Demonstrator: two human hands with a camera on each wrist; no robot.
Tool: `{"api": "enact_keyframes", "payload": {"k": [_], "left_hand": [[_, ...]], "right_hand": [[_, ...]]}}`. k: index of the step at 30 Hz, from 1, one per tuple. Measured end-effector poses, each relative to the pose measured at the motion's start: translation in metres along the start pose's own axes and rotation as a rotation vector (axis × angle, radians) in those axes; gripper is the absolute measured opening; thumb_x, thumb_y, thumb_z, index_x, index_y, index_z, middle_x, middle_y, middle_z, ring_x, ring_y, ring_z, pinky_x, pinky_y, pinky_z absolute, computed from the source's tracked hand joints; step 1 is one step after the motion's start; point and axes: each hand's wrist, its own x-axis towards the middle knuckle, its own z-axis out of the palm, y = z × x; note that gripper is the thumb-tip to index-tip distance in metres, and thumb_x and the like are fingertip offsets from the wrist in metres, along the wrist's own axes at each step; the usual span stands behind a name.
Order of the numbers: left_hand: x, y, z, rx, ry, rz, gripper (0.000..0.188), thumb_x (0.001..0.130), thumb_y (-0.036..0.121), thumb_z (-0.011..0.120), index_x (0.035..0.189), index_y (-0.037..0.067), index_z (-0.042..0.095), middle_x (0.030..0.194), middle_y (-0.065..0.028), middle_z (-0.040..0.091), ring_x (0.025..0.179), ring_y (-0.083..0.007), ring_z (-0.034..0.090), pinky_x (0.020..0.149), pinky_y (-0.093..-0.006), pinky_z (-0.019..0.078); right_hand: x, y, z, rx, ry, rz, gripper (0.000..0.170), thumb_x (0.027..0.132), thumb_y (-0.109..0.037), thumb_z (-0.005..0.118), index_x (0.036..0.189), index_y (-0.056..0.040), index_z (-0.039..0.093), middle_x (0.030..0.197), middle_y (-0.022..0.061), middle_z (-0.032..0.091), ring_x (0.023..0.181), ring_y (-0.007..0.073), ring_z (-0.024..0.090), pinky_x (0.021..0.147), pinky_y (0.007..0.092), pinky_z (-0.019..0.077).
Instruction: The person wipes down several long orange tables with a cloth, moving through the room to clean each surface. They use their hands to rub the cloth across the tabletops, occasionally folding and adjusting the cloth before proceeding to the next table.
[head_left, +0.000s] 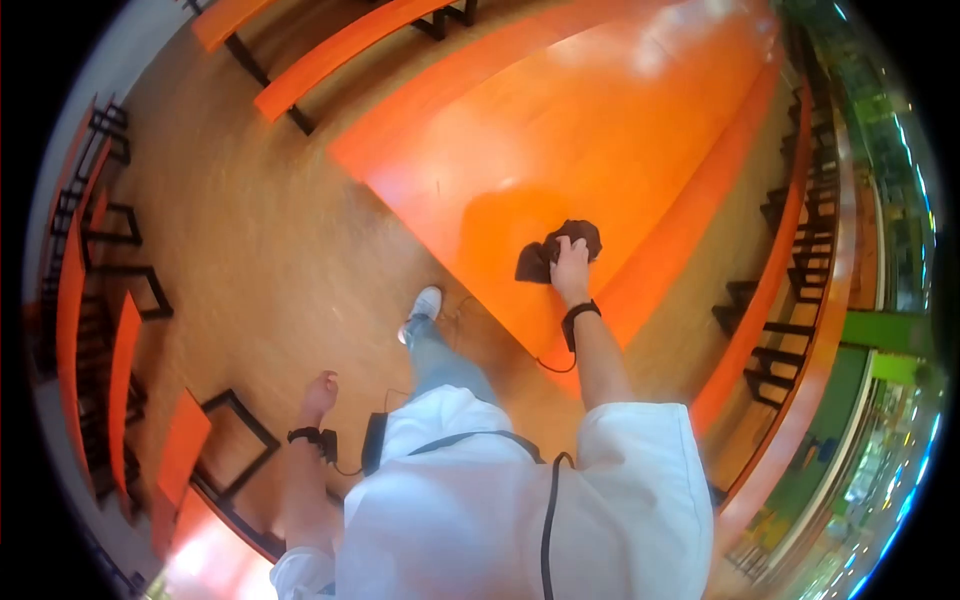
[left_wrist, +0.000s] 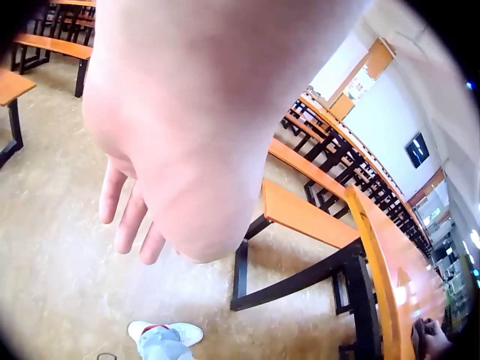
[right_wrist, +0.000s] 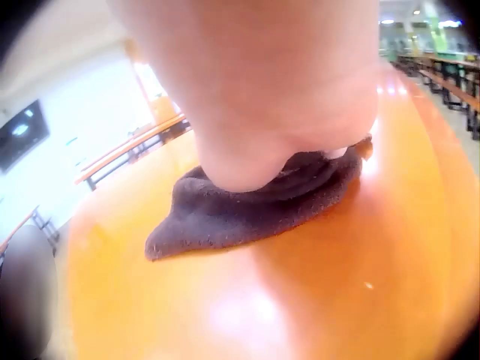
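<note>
On the orange tabletop (head_left: 560, 120) lies a bunched dark brown cloth (head_left: 533, 263). My right hand (head_left: 571, 268) grips it from above near the table's close corner, fingers bent into the folds. In the right wrist view the heel of the right hand (right_wrist: 292, 127) presses on the cloth (right_wrist: 217, 221), and one flap spreads flat over the shiny surface; most fingers are hidden there. My left hand (head_left: 320, 397) hangs at my side above the floor, holding nothing. Its fingers are loosely bent in the left wrist view, where the palm side (left_wrist: 180, 172) fills the top.
An orange bench (head_left: 340, 55) stands beyond the table at the upper left, and a long bench (head_left: 765, 290) runs along the right. More benches (head_left: 125, 370) with black metal legs line the left. My shoe (head_left: 425, 303) is beside the table edge. A small pale speck (right_wrist: 368, 286) lies on the tabletop.
</note>
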Motion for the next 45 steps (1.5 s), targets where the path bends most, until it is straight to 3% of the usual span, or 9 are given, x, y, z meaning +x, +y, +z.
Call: {"api": "enact_keyframes", "payload": {"k": [7, 14, 17, 21, 23, 28, 30, 37, 45], "left_hand": [[-0.112, 0.004, 0.14, -0.087, -0.009, -0.012, 0.035, 0.098, 0.031, 0.041, 0.117, 0.009, 0.06, 0.105, -0.0243, 0.066, 0.099, -0.042, 0.063, 0.086, -0.0465, 0.051], [-0.133, -0.015, 0.205, -0.057, -0.193, -0.025, 0.036, 0.096, 0.027, 0.042, 0.121, 0.008, 0.059, 0.113, -0.0245, 0.065, 0.107, -0.0419, 0.061, 0.094, -0.0449, 0.0486], [-0.097, 0.021, 0.183, -0.084, -0.092, 0.116, 0.034, 0.091, 0.025, 0.05, 0.117, 0.006, 0.06, 0.096, -0.0237, 0.068, 0.091, -0.0409, 0.065, 0.08, -0.0451, 0.0518], [-0.031, 0.132, 0.131, -0.105, -0.013, 0.334, 0.033, 0.092, 0.02, 0.05, 0.119, 0.003, 0.059, 0.101, -0.0226, 0.067, 0.095, -0.0395, 0.064, 0.082, -0.0438, 0.0513], [-0.006, 0.204, 0.096, -0.118, -0.025, 0.42, 0.037, 0.089, 0.012, 0.048, 0.125, 0.005, 0.058, 0.12, -0.0212, 0.062, 0.111, -0.0378, 0.059, 0.095, -0.0437, 0.0479], [0.054, 0.322, 0.04, -0.102, 0.161, 0.885, 0.033, 0.083, 0.008, 0.055, 0.115, 0.006, 0.06, 0.11, -0.0165, 0.064, 0.104, -0.0356, 0.059, 0.09, -0.0452, 0.0478], [0.074, 0.341, 0.032, -0.108, 0.166, 0.896, 0.03, 0.083, 0.008, 0.056, 0.113, 0.006, 0.06, 0.107, -0.0156, 0.064, 0.103, -0.0344, 0.059, 0.09, -0.0449, 0.0472], [0.089, 0.317, -0.032, -0.028, -0.024, 0.876, 0.017, 0.086, 0.007, 0.056, 0.102, 0.007, 0.063, 0.098, -0.0125, 0.065, 0.096, -0.0324, 0.06, 0.083, -0.0419, 0.0473], [0.089, 0.208, -0.105, 0.088, -0.067, 0.506, 0.017, 0.087, 0.007, 0.055, 0.101, 0.005, 0.065, 0.092, -0.0144, 0.067, 0.088, -0.0341, 0.064, 0.08, -0.0427, 0.0504]], "right_hand": [[-0.104, 0.002, 0.007, 0.014, -0.067, -0.488, 0.047, 0.075, -0.011, 0.076, 0.115, -0.0116, 0.052, 0.108, 0.0165, 0.045, 0.103, 0.0368, 0.051, 0.08, 0.0445, 0.0512], [-0.117, -0.018, 0.026, 0.022, -0.117, -0.454, 0.047, 0.074, -0.004, 0.072, 0.115, -0.012, 0.051, 0.108, 0.017, 0.043, 0.106, 0.0376, 0.048, 0.088, 0.0456, 0.0473], [-0.112, -0.021, 0.018, 0.044, -0.202, -0.437, 0.043, 0.079, -0.003, 0.07, 0.116, -0.0135, 0.051, 0.108, 0.0158, 0.041, 0.105, 0.0367, 0.048, 0.081, 0.0456, 0.0506], [-0.098, -0.021, 0.006, 0.173, -0.273, -0.413, 0.044, 0.078, 0.001, 0.069, 0.115, -0.0149, 0.051, 0.107, 0.016, 0.041, 0.105, 0.0385, 0.047, 0.09, 0.0471, 0.0457], [-0.087, -0.019, 0.005, 0.205, -0.262, -0.401, 0.044, 0.077, 0.002, 0.067, 0.115, -0.014, 0.051, 0.105, 0.017, 0.041, 0.102, 0.0391, 0.048, 0.089, 0.0469, 0.0443], [-0.035, -0.031, 0.006, 0.267, -0.192, -0.309, 0.045, 0.073, 0.006, 0.067, 0.113, -0.0117, 0.054, 0.101, 0.0183, 0.044, 0.099, 0.0411, 0.048, 0.087, 0.0468, 0.0441], [-0.002, -0.037, 0.004, 0.292, -0.12, -0.256, 0.045, 0.072, 0.007, 0.067, 0.112, -0.0102, 0.055, 0.1, 0.0192, 0.045, 0.098, 0.0424, 0.048, 0.086, 0.0482, 0.0436], [0.157, -0.034, -0.001, 0.259, -0.027, -0.198, 0.044, 0.077, 0.004, 0.063, 0.115, -0.0135, 0.052, 0.104, 0.0223, 0.046, 0.1, 0.0463, 0.049, 0.086, 0.0505, 0.0445], [0.289, -0.036, 0.013, 0.166, 0.021, 0.1, 0.042, 0.081, -0.009, 0.069, 0.118, -0.0168, 0.052, 0.11, 0.0177, 0.046, 0.103, 0.0416, 0.052, 0.089, 0.0482, 0.0475]]}}
